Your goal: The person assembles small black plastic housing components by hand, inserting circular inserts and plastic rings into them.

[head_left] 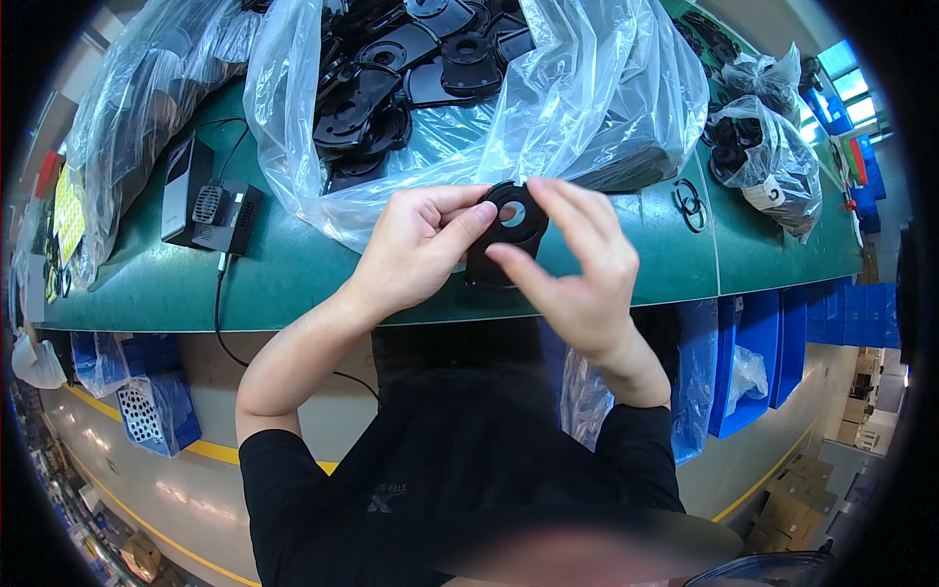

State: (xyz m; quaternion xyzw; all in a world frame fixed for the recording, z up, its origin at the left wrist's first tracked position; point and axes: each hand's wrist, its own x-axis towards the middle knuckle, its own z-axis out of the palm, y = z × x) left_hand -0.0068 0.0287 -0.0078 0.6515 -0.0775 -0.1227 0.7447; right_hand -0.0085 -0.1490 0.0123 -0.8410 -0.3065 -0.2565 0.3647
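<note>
A black plastic part (492,268) with a round opening near its upper end is held up at the table's front edge. My left hand (415,243) pinches it from the left, the thumb lying on its face beside the opening. From the right, my right hand (593,272) has its fingertips at the part's top edge and its thumb against the lower right side; the fingers are slightly blurred. Beyond my hands, a large clear plastic bag (597,108) lies open, with many similar black parts (377,108) heaped in it.
Several thin black rings (691,207) lie on the green table (333,284). Right of them sits a clear bag (778,186) of black pieces. On the left stand a black boxy device (227,217) with a cable and another plastic bag (147,108). Blue bins (751,377) hang below the table.
</note>
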